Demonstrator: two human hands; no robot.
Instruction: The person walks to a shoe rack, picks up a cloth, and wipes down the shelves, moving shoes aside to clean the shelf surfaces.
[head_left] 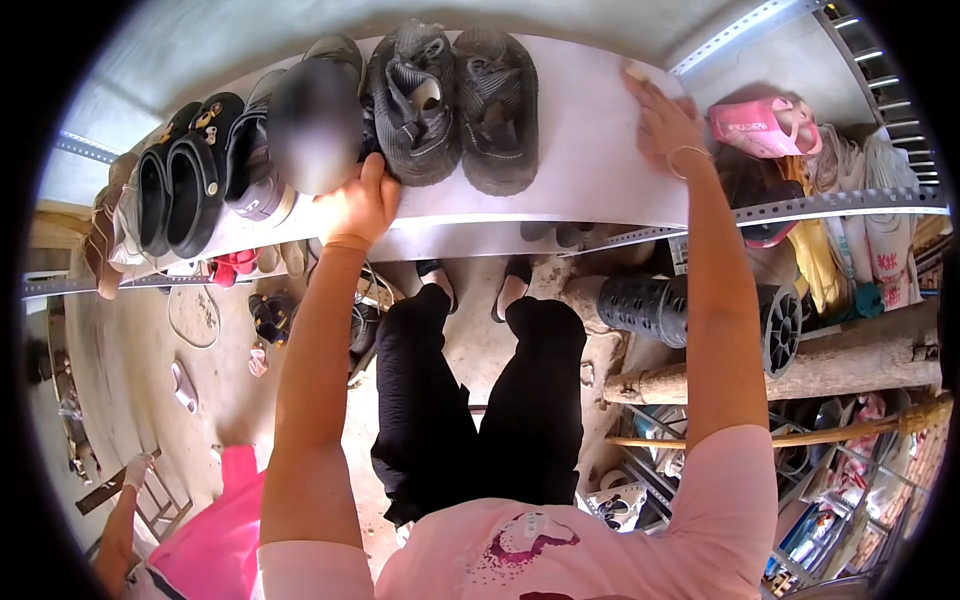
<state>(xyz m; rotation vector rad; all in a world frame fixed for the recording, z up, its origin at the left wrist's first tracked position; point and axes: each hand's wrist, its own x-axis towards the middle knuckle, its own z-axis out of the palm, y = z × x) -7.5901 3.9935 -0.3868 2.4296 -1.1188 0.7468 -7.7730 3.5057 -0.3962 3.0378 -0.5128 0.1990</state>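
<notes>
My left hand is closed at the front edge of the white shelf board, against a dark shoe that is partly blurred. What its fingers hold, if anything, is hidden. To its right stands a pair of black sneakers, the near one and its mate side by side. My right hand lies on the right end of the board with fingers spread, slightly smeared by motion. No object shows under that palm.
Black clogs and other shoes line the shelf's left part. A pink bag and plastic bags fill the right rack. Below lie a black plastic cylinder and a wooden log. Another person in pink is at lower left.
</notes>
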